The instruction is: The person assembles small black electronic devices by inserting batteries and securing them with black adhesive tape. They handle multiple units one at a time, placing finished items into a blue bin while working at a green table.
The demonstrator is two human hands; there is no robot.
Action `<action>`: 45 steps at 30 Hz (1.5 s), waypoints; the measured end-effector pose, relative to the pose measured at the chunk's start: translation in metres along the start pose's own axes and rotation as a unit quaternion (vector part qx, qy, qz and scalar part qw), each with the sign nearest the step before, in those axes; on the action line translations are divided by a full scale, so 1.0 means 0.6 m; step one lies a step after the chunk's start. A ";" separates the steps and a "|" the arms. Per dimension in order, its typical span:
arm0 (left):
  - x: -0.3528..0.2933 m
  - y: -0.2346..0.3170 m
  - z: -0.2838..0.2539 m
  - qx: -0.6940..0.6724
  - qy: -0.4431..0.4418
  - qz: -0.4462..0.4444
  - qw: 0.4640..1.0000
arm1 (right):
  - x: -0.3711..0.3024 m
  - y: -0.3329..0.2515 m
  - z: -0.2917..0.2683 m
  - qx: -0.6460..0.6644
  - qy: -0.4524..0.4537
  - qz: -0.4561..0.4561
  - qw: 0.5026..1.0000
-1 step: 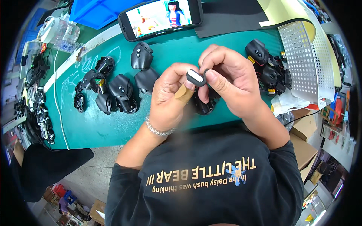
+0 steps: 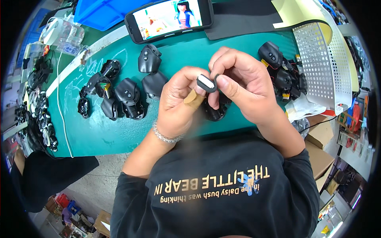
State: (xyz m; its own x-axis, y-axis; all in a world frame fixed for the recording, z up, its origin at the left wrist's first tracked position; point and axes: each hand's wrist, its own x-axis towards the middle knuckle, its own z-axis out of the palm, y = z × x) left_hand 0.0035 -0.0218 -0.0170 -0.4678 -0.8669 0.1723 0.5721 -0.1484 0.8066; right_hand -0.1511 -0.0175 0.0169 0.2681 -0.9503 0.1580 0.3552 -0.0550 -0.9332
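In front of my chest, my left hand [image 2: 176,101] pinches a small oblong black piece with a white face [image 2: 206,82] between thumb and fingers. A tan bandage [image 2: 193,99] wraps the left thumb. From the right, my right hand [image 2: 250,87] grips a thin black strip [image 2: 216,77] at the piece's edge with thumb and index finger. Whether the strip is fixed to the piece all round I cannot tell. Partly hidden under my hands lies a black housing [image 2: 216,112]. Left of them stand black rounded housings [image 2: 127,91] with small buttons.
At the back a phone [image 2: 170,20] shows a cartoon beside a blue bin [image 2: 107,12]. More black housings with wires [image 2: 281,77] lie on the right, by a perforated metal tray [image 2: 319,67]. A white cable [image 2: 59,99] crosses the green mat [image 2: 95,139] on the left.
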 end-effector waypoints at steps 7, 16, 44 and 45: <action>-0.002 0.004 0.009 0.095 0.002 0.024 0.995 | -0.009 -0.021 0.000 -0.255 0.027 -0.103 0.961; -0.007 -0.013 0.007 0.255 0.087 0.102 0.958 | -0.003 -0.022 -0.003 -0.429 0.002 -0.147 0.891; -0.002 -0.007 0.003 0.165 -0.089 0.175 0.967 | -0.011 -0.063 -0.027 -0.322 -0.153 -0.135 0.925; -0.003 -0.003 0.003 0.144 -0.098 0.149 0.973 | -0.011 -0.058 -0.029 -0.319 -0.152 -0.144 0.924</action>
State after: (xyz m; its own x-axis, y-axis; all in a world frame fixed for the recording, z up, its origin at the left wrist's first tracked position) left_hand 0.0021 -0.0193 -0.0179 -0.4461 -0.7392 0.5046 0.5026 0.2596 0.8246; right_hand -0.1806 -0.0149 0.0428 0.5180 -0.7437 0.4226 -0.1237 -0.5540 -0.8232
